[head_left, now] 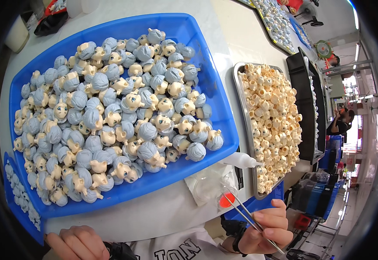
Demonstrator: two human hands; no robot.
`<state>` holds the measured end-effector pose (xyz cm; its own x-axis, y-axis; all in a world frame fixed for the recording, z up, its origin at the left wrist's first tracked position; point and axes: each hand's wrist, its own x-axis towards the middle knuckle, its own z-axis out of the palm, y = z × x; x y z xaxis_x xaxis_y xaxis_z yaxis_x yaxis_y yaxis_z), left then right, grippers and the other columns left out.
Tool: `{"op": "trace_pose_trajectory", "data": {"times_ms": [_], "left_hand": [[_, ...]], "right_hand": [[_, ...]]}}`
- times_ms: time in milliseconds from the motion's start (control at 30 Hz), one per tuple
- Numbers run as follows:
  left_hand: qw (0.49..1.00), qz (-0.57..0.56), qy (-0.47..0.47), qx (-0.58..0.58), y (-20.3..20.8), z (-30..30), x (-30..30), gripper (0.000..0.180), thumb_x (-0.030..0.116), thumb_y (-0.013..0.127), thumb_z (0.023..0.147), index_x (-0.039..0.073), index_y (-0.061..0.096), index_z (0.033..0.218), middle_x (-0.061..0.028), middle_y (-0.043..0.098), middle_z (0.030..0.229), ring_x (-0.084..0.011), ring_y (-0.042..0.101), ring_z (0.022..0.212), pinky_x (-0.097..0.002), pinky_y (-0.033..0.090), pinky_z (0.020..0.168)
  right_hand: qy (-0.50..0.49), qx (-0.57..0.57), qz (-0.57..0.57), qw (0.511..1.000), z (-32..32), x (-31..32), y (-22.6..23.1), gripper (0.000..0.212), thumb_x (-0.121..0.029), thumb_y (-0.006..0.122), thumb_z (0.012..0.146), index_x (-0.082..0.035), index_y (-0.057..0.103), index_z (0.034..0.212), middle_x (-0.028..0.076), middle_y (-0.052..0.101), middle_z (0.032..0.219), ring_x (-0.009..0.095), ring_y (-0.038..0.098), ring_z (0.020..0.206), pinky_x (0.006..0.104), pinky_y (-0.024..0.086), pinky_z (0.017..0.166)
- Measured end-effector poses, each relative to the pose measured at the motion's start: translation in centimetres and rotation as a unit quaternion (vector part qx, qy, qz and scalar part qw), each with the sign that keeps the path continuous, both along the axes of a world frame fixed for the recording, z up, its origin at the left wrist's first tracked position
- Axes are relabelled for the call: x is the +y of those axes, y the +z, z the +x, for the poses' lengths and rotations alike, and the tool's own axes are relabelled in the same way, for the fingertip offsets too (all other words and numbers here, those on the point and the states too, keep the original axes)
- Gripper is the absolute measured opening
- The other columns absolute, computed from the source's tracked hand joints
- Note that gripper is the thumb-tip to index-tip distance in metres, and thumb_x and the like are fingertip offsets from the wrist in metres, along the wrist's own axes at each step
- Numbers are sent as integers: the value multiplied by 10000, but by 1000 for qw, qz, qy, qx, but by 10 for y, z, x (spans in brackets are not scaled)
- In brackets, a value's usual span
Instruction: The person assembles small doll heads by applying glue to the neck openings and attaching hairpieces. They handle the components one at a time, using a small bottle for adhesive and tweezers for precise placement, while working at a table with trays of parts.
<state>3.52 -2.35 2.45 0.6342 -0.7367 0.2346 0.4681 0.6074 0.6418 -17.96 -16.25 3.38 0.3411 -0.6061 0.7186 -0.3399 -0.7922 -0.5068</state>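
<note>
Metal tweezers (246, 213) are gripped in my right hand (264, 227), their tips pointing up and left over a small round red piece (226, 199). My left hand (78, 242) is closed below the big blue bin, close to a smaller blue bin (35, 232) with grey-blue pieces; anything inside its curled fingers is hidden. Small doll heads (132, 100) with grey-blue hair and painted eyes fill the big blue bin (130, 197). Right of it, a metal tray (254, 167) holds many cream-coloured hollow face parts (269, 117).
A white squeeze bottle (241, 160) lies between bin and tray, beside a clear round dish (206, 188). Black trays (299, 71) stand farther right. More trays of parts (275, 24) line the far table. Another person (344, 121) is in the background.
</note>
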Motion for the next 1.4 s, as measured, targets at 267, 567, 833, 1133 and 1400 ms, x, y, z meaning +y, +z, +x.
{"op": "trace_pose_trajectory", "data": {"times_ms": [267, 567, 833, 1133, 1400], "left_hand": [[999, 39, 32, 7, 2, -4, 18, 317, 324, 438, 904, 101, 379, 686, -34, 402, 513, -145, 368, 458, -279, 323, 433], [990, 111, 76, -39, 8, -14, 47, 338, 257, 679, 793, 95, 391, 725, -36, 403, 587, -155, 399, 522, -264, 314, 447], [970, 223, 85, -47, -13, -34, 59, 434, 404, 623, 813, 20, 423, 850, -35, 429, 691, -99, 386, 466, -210, 306, 377], [948, 295, -86, -83, -14, -48, 37, 652, 402, 613, 786, -98, 460, 1174, -65, 525, 649, -80, 436, 487, -190, 332, 417], [945, 316, -67, -49, -16, -52, 16, 504, 360, 670, 724, 32, 392, 987, -81, 528, 627, -76, 440, 472, -177, 338, 392]], "right_hand": [[143, 56, 34, 988, -3, 6, 2, 237, -114, 682, 721, -77, 510, 881, 106, 631, 816, 204, 571, 647, 355, 429, 639], [287, 25, 103, 952, -18, 38, -25, 151, 45, 609, 636, 0, 588, 779, 213, 577, 819, 232, 568, 516, 260, 480, 453], [-21, 86, 132, 987, -77, 41, -18, 206, 98, 655, 675, -20, 633, 842, 172, 568, 989, 269, 629, 777, 293, 517, 669], [86, 266, 74, 957, -66, -34, -25, 455, 152, 541, 598, -6, 586, 1023, 184, 488, 1163, 337, 548, 1010, 353, 480, 831], [-66, 259, -8, 964, -97, -56, -11, 257, 51, 589, 680, -28, 622, 922, 130, 582, 935, 299, 562, 855, 384, 455, 728]]}}
